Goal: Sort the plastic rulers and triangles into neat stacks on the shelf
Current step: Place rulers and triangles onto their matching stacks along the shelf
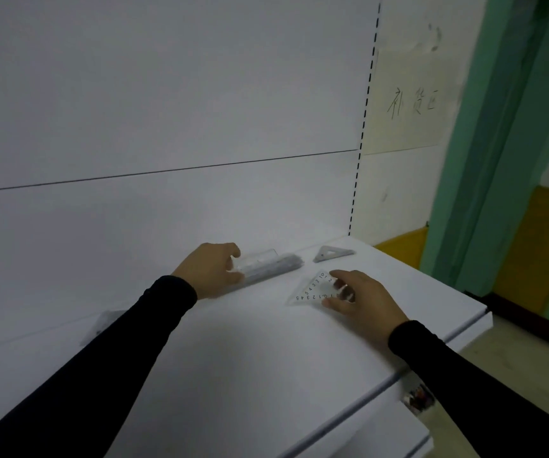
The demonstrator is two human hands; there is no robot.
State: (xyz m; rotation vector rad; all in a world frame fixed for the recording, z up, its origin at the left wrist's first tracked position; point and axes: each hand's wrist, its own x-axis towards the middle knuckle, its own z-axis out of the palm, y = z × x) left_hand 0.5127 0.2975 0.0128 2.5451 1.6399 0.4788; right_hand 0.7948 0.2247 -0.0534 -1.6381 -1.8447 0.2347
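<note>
**Q:** What is on the shelf (266, 358), from the left?

**A:** A faint triangle (101, 325) lies far left by the back panel (134, 94), half hidden by my sleeve (117, 352). Next, my left hand (210, 269) curls its fingers over the near end of the rulers (266, 267), a clear stack lying along the back edge, its top ruler sitting slightly off the rest. Then my right hand (362, 299) pinches a clear set square (316, 289), thumb at its lower edge, fingers on top, its numbered corner pointing left. Behind it, a grey stack (331, 253) of triangles rests near the back right corner, apart from both hands.

**Q:** Is the set square lifted?

**A:** I cannot tell; it looks flat on the surface or barely off it.

**Q:** What could go wrong from here?

**A:** In my judgement, three things. The plastic is slick and thin, so my pinch may slip and the set square skate toward the shelf's front edge. If I set it down crooked, the grey stack could fan out, being close to the right end. And a nudge from my left hand may push the rulers askew, since the top one is already out of line.
</note>
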